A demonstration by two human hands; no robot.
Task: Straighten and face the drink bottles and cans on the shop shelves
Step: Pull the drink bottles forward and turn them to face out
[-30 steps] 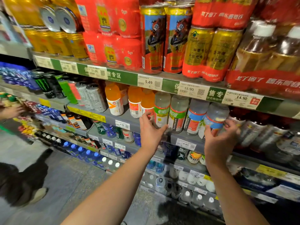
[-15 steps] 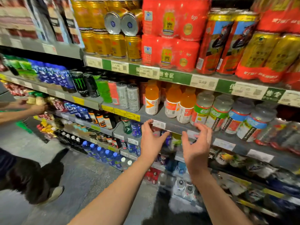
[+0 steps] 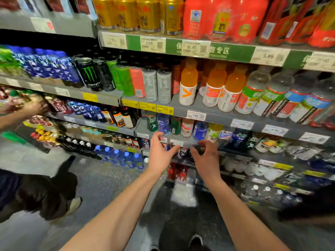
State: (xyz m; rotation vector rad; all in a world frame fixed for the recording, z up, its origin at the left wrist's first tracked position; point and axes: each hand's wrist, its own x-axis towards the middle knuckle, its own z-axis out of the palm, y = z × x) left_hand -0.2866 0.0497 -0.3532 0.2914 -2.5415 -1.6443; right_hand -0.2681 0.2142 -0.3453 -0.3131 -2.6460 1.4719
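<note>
The drink bottles (image 3: 186, 126) nearest the hands are standing upright in a row on the third shelf down, a green one, a blue one, a pale one with a red label and a yellow-capped one, just above and behind both hands. The left hand (image 3: 159, 156) is reaching toward that shelf edge (image 3: 183, 142) with its grip open, fingers spread and thumb out to the right, holding nothing; whether its fingertips are touching the edge is lost in motion blur. The right hand (image 3: 206, 158) is hovering just beside it, to its right, grip likewise open with loosely bent fingers and nothing in it. Under both hands, dark bottles (image 3: 184, 153) are sitting on the next shelf down, blurred. Up and above the grips, orange juice bottles (image 3: 213, 84) are standing in a row, with clear bottles (image 3: 268, 95) wearing green, red and blue labels to their right. Up and to the left of the left hand, silver cans (image 3: 157, 86), a pink can (image 3: 137, 81), green cans (image 3: 123, 78) and black Monster cans (image 3: 92, 75) are lining the same shelf. Higher still, gold cans (image 3: 137, 13) and red multipacks (image 3: 224, 19) are filling the top shelf over white price tags (image 3: 195, 48). Far to the left of the grips, another person's hand (image 3: 34, 105) is reaching into the shelves, and that person's shoe (image 3: 74, 205) is resting on the grey floor (image 3: 101, 182).
</note>
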